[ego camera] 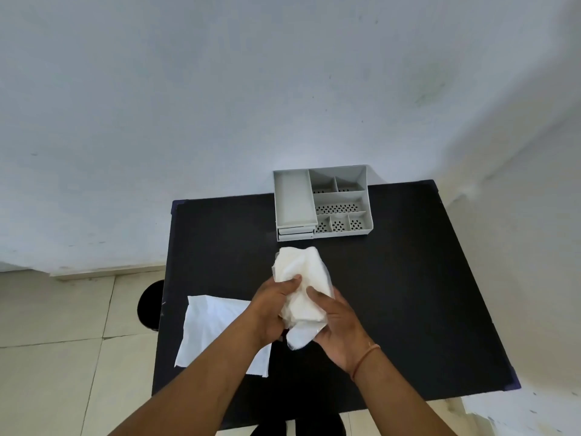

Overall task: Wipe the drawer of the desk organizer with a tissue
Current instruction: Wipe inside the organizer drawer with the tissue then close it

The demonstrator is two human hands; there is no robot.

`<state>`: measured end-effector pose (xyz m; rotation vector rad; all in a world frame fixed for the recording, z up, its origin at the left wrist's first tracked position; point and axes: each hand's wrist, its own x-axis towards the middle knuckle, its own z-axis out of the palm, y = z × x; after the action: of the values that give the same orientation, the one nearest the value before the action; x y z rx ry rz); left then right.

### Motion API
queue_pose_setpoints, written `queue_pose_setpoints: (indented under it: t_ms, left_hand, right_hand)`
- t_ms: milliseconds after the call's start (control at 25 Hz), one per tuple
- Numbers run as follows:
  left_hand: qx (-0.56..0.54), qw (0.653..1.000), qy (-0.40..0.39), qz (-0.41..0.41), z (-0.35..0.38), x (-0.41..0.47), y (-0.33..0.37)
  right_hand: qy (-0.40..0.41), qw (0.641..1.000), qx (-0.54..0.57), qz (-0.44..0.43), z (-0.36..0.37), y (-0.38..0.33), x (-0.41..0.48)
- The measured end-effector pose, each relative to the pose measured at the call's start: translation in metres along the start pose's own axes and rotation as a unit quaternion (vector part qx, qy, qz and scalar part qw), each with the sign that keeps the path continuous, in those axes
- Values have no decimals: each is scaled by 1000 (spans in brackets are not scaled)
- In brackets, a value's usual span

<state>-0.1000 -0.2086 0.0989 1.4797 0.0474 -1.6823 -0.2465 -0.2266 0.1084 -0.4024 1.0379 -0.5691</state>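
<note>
A grey desk organizer (341,202) stands at the far edge of the black table (408,278), against the wall. Its two drawers (296,233) at the front left look closed. Both hands hold a clear pack of white tissues (298,284) above the table's middle, well short of the organizer. My left hand (272,306) grips the pack's left side, thumb on top. My right hand (336,322) cups it from the right and below. A single flat white tissue (213,325) lies on the table's left part, partly under my left forearm.
The table is small, with its left and near edges close to my arms. A pale wall rises right behind the organizer. Tiled floor and a round black object (151,305) lie to the left of the table.
</note>
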Motion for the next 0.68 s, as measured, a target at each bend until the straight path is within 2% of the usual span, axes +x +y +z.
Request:
queue_pose_setpoints:
  t_ms: [80,160,200,280,400,520,680]
  left_hand:
    - [88,995,30,43,18,9,-3]
    - [162,984,39,69,34,17,4]
    - [147,986,35,63,41,21,11]
    - [12,999,38,30,50,37,27]
    - [-156,981,107,31,51,78,48]
    - [-228,964,134,34,60,109,61]
    - [-272,946,167,48,70,122,61]
  right_hand:
    - [-9,1000,21,20,-10,-2,8]
    - [16,1000,21,15,-19,-11,16]
    - [31,999,32,16,-25,-16,20]
    - [52,996,68,24,-40,-30,27]
    - [55,991,111,41,-62,-48,36]
    - [36,988,143,48,-78,-66,41]
    - [31,987,147,52,-95,-79,44]
